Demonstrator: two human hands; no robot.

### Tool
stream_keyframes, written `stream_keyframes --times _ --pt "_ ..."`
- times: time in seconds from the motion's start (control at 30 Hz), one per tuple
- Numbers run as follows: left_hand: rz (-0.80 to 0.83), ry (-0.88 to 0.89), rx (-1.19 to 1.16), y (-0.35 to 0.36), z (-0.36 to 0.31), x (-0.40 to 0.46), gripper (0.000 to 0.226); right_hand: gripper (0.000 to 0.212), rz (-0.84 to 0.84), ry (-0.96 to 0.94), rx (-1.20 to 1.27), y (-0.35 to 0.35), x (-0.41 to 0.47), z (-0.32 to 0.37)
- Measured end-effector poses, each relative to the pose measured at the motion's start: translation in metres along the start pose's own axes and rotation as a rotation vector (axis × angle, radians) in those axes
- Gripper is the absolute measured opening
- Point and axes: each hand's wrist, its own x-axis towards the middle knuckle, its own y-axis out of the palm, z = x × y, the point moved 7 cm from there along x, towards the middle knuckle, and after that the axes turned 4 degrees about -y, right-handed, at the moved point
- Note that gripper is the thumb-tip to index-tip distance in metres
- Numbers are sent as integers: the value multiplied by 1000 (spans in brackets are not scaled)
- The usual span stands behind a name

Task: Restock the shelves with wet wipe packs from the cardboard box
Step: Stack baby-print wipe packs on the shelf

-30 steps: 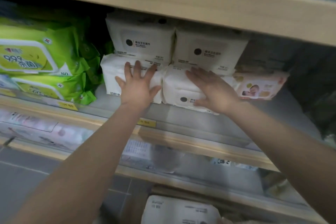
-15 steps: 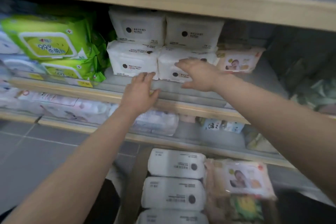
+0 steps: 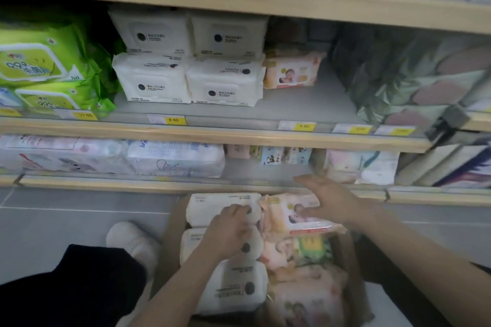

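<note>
Wooden-edged shelves (image 3: 239,135); grey tile floor (image 3: 66,220); cardboard box (image 3: 172,236) below.

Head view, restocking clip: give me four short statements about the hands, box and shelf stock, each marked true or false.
1. The left hand reaches onto white wet wipe packs in the cardboard box. True.
2. The right hand grips a green pack. False: it hovers open over a pink baby-print pack.
3. Four white packs sit on the middle shelf, stacked two on two. True.
4. The box is empty. False: it holds white and pink packs.
</note>
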Motion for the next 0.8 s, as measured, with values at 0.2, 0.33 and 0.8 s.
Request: stream_keyframes --times 0.2,0.33,0.8 --pt "49 -1 176 30 -5 2 58 110 161 56 -60 47 1 -30" --pt "76 -49 78 29 -2 5 67 107 180 34 -184 64 14 -27" --pt "52 -187 -1158 -28 -67 3 45 96 -345 -28 -225 -1 -46 32"
